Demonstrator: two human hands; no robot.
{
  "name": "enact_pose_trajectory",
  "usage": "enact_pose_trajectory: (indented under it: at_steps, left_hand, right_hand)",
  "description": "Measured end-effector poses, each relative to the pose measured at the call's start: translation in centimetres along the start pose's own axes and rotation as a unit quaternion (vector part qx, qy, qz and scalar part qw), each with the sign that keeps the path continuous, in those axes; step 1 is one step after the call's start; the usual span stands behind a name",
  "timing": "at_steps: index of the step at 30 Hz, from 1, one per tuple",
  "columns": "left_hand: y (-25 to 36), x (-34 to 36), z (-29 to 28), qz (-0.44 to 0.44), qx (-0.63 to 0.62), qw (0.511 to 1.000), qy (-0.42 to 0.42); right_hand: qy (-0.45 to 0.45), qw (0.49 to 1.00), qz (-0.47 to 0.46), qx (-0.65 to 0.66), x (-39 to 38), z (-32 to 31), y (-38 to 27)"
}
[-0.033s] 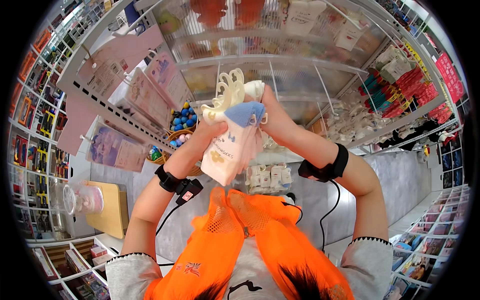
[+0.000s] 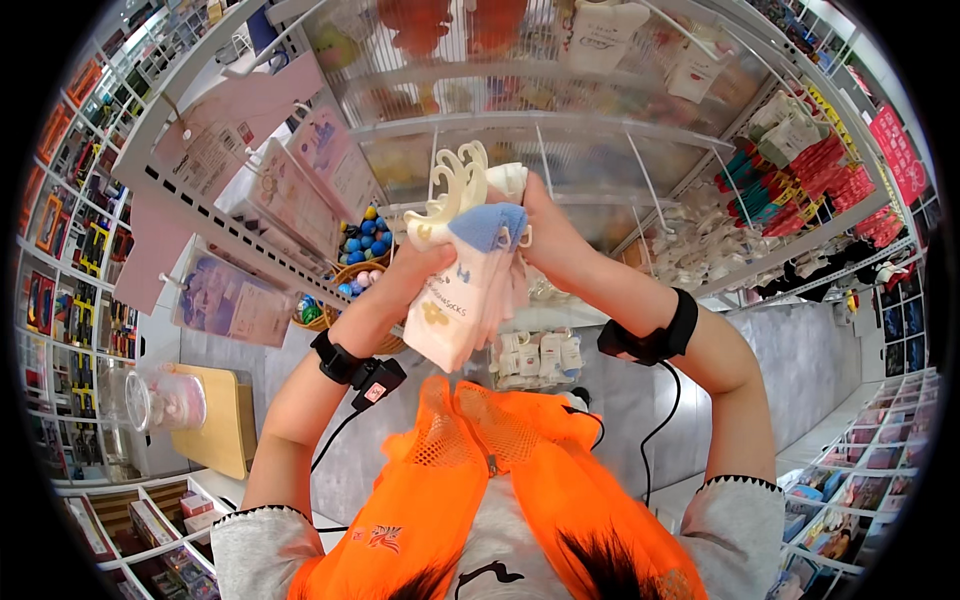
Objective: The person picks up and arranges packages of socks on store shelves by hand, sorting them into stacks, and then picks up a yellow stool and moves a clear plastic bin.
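Observation:
A bundle of pale pink socks (image 2: 445, 315) with blue and cream tops and several cream plastic hangers (image 2: 460, 185) is held up in the middle of the view. My left hand (image 2: 415, 270) is closed on the bundle's left side, its thumb across the front. My right hand (image 2: 540, 230) grips the bundle's upper right, its fingers partly hidden behind the socks and hangers.
A wire display frame (image 2: 540, 130) with translucent panels stands ahead, with socks (image 2: 820, 170) on hooks at right and packaged cards (image 2: 230, 290) at left. Baskets of colourful balls (image 2: 370, 240) sit beside it. Below are a bin of socks (image 2: 540, 355) and a wooden board (image 2: 230, 420).

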State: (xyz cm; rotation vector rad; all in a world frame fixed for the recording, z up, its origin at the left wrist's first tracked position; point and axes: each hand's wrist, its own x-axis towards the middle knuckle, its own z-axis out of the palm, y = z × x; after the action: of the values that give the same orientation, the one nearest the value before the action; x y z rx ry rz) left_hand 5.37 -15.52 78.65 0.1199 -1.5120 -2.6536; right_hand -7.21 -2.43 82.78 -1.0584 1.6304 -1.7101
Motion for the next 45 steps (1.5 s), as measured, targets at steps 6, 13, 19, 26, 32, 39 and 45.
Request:
enact_pose_trajectory:
  at_steps: [6,13,19,26,32,39,45]
  left_hand:
    - [-2.2,2.6,1.4,0.040,0.024,0.998,0.030]
    - [-2.0,6.3,2.2,0.018,-0.247,0.969,0.025]
    - [-2.5,8.2,3.7,0.000,-0.353,0.935,0.014]
    - [-5.0,7.3,3.4,-0.018,-0.303,0.952,0.039]
    - [-4.9,7.0,4.9,0.041,-0.306,0.949,0.059]
    - [-4.1,6.6,8.0,0.064,-0.284,0.953,0.080]
    - [-4.0,7.4,10.1,0.068,-0.270,0.957,0.078]
  right_hand:
    - [-0.024,0.978,0.180,0.106,0.8,-4.4,-0.8]
    - [0.186,0.974,-0.034,-0.128,8.5,-13.4,3.8]
    - [0.239,0.930,-0.181,-0.210,18.9,-22.4,2.5]
    - [0.144,0.986,-0.087,0.000,13.0,-19.7,-2.2]
    - [-0.090,0.958,-0.254,-0.098,2.8,-21.5,-7.8]
    - [0.021,0.992,-0.083,-0.091,1.3,-27.5,-4.0]
    - [0.202,0.962,-0.174,-0.058,9.0,-36.4,-1.6]
